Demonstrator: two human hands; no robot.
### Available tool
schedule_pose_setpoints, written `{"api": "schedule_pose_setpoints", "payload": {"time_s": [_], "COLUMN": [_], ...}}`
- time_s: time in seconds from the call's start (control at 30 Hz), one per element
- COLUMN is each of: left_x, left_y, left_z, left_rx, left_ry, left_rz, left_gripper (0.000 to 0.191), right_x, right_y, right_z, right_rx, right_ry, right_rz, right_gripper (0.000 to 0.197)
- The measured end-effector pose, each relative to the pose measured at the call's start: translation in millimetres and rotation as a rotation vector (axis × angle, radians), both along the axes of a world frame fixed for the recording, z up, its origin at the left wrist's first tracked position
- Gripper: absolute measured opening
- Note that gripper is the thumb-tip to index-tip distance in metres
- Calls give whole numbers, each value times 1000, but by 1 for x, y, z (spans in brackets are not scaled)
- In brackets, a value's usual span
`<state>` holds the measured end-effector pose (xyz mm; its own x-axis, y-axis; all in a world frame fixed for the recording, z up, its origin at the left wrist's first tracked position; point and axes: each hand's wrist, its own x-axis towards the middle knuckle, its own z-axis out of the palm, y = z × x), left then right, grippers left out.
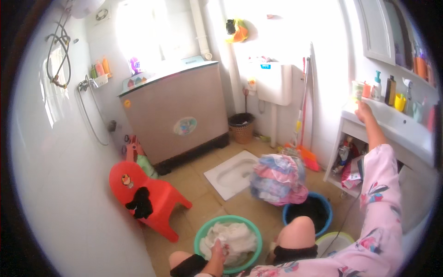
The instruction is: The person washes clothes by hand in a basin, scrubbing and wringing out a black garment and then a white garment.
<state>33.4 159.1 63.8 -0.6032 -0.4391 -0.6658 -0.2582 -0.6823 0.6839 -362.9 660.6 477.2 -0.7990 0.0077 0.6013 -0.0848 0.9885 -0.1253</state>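
In the lower middle, a green plastic basin (198, 232) holds a bunched white cloth (238, 239). My left hand (217, 252) is closed on that cloth near the basin's front, beside a small red-patterned patch. My right hand (364, 112) reaches far out to the left end of the white washbasin (384, 119). A small yellowish thing (356, 99) shows at its fingertips, too washed out to name, and whether the fingers grip it is unclear. Right behind it stand a pale cup (357, 89) and a pump bottle (376, 86).
A red plastic chair (159, 194) with a black cloth (141, 203) stands left. Piled clothes (277, 178) sit between the squat toilet (228, 178) and a blue basin (328, 211) of dark contents. A washing machine (169, 114) stands behind. A cable (341, 228) crosses a pale basin (332, 239).
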Motion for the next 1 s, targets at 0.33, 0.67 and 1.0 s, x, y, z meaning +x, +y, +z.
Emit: {"api": "schedule_pose_setpoints", "payload": {"time_s": [0.33,0.67,1.0], "left_x": [-20,-52,-34], "left_y": [3,25,60], "left_z": [57,65,108], "left_rx": [699,605,691], "left_ry": [713,977,768], "left_rz": [100,-17,-58], "left_gripper": [41,36,43], "right_x": [106,312,290], "right_y": [-184,-391,-406], "right_z": [-52,-265,-294], "right_rx": [-1034,-636,-572], "right_ry": [-285,-337,-608], "right_rz": [787,1169,806], "right_gripper": [32,19,20]}}
